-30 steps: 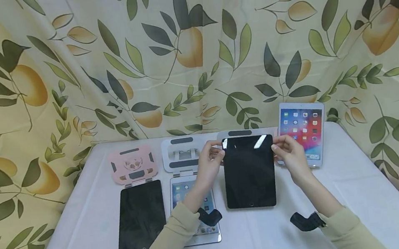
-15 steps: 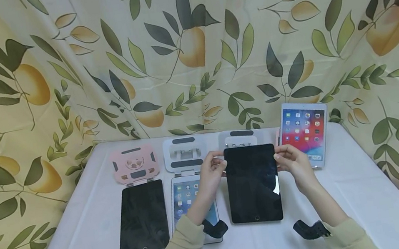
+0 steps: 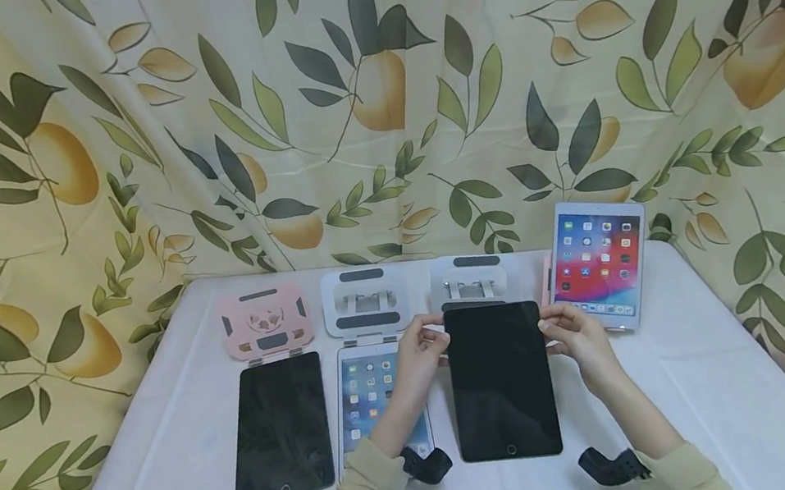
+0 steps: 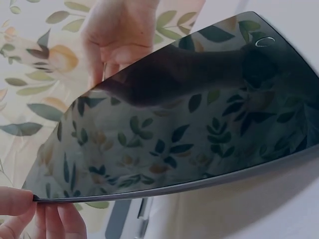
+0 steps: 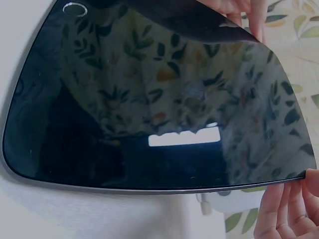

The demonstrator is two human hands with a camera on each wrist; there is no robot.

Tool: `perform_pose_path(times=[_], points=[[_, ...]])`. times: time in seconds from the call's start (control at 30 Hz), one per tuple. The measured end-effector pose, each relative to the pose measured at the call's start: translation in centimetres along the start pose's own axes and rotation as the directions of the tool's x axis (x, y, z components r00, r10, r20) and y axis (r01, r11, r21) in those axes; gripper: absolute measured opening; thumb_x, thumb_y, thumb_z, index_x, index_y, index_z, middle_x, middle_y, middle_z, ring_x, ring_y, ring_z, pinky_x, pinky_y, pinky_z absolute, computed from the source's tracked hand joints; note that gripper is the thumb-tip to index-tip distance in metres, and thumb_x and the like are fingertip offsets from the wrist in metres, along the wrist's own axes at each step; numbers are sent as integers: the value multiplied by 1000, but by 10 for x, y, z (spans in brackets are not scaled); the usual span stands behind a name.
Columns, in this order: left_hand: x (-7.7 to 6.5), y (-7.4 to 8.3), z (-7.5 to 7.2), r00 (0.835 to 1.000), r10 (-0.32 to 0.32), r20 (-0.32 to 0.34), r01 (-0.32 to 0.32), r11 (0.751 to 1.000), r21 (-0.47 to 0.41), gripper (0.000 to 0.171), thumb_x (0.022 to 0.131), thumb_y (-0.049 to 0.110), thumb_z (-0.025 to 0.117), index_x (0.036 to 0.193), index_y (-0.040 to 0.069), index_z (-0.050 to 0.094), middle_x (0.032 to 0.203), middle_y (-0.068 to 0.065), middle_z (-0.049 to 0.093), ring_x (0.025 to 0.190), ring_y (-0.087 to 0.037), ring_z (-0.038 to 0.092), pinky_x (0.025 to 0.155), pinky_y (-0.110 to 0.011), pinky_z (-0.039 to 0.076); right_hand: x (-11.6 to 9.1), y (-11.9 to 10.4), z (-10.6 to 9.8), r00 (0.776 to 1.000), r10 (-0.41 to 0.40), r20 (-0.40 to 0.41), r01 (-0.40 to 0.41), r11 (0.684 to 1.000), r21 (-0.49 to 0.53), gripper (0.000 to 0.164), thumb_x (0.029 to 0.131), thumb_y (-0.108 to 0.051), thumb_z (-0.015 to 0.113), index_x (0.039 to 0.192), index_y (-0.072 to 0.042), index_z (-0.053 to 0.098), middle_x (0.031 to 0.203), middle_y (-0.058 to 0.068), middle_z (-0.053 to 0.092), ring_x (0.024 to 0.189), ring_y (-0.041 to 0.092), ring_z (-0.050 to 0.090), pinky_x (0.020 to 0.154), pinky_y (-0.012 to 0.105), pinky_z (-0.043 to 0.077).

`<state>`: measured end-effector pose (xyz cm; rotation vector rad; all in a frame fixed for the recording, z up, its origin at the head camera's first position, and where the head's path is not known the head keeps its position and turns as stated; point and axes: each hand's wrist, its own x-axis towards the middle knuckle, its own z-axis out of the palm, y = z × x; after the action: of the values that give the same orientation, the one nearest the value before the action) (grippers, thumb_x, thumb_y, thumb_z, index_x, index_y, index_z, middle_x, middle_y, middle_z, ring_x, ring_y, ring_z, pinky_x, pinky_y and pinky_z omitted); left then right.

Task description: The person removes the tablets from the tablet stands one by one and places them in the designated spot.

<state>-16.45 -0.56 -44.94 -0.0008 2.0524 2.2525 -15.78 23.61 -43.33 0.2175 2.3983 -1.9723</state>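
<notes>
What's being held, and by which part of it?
A dark-screened tablet, pinched at its side edges near the top by the left hand and right hand.

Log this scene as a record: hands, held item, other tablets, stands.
Left hand: pinches the held tablet near its far left corner
Right hand: pinches it near its far right corner
Screen in hand: dark
Other tablets: dark-screened tablet, left; lit flat tablet, partly hidden; lit propped tablet, right
Stands: pink stand, whitish middle stand, whitish right stand
</notes>
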Motion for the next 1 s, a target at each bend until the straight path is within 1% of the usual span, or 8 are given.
perform_pose_path(times=[0.17, 0.33, 0.43, 0.57, 0.7, 0.8, 0.93, 1.0], points=[[-2, -5, -1, 1000, -5, -3, 5, 1000, -28, 26, 90, 1, 58, 116, 1, 58, 82, 0, 53, 69, -8, 55, 61, -25, 52, 0, 4, 1, 1000, 14, 9, -14, 1000, -8, 24, 97, -15, 54, 115, 2, 52, 77, -16, 60, 73, 3, 59, 66, 21, 55], [-2, -8, -1, 999, -33, -1, 33, 999, -34, 27, 90, 1, 58, 117, 2, 58, 83, 0, 54, 68, -8, 57, 65, -30, 54, -1, 6, 2, 1000, 20, 7, -20, 999, -29, 29, 97, -14, 53, 118, 5, 50, 77, -17, 59, 72, 3, 59, 66, 21, 55], [0, -9, -1, 999, -50, -1, 50, 998, -26, 27, 90, 0, 57, 117, 1, 58, 85, -6, 57, 68, -9, 58, 66, -33, 56, -1, 8, 3, 1000, 24, 4, -24, 999, -41, 30, 97, -15, 53, 120, 5, 50, 78, -17, 59, 73, 2, 59, 66, 21, 55], [0, -10, 0, 998, -63, -19, 63, 998, -14, 26, 90, -2, 57, 116, -1, 59, 87, -12, 59, 67, -10, 58, 64, -30, 55, 0, 9, 4, 999, 33, 6, -33, 997, -67, 32, 98, -16, 52, 122, 4, 48, 79, -18, 59, 74, 2, 59, 68, 21, 54], [-1, -10, 1, 996, -73, -50, 73, 997, -3, 26, 89, 0, 59, 115, 2, 61, 88, -11, 62, 67, -8, 58, 62, -25, 55, -1, 11, 5, 999, 50, 10, -49, 994, -93, 34, 99, -19, 51, 125, 3, 47, 82, -18, 58, 77, 1, 57, 70, 20, 54], [-1, -10, 2, 995, -80, -62, 81, 997, 10, 26, 88, 0, 61, 114, 3, 62, 89, -10, 63, 67, -8, 59, 62, -25, 55, -1, 11, 5, 998, 65, 14, -64, 992, -111, 38, 99, -22, 51, 128, 2, 46, 86, -17, 58, 79, 1, 57, 72, 19, 53], [-2, -11, 1, 995, -82, -55, 84, 996, 29, 27, 87, 0, 61, 114, 3, 62, 90, -12, 64, 67, -8, 60, 65, -27, 57, -2, 12, 5, 996, 86, 20, -82, 988, -130, 42, 99, -26, 51, 131, 2, 45, 91, -16, 59, 80, 0, 58, 74, 18, 53], [-2, -12, 0, 996, -79, -43, 81, 996, 43, 28, 87, 0, 60, 115, 2, 62, 91, -13, 64, 68, -9, 60, 67, -30, 58, -2, 12, 4, 995, 94, 26, -90, 986, -140, 43, 99, -27, 51, 131, 2, 45, 94, -12, 61, 81, 0, 58, 75, 18, 53]])
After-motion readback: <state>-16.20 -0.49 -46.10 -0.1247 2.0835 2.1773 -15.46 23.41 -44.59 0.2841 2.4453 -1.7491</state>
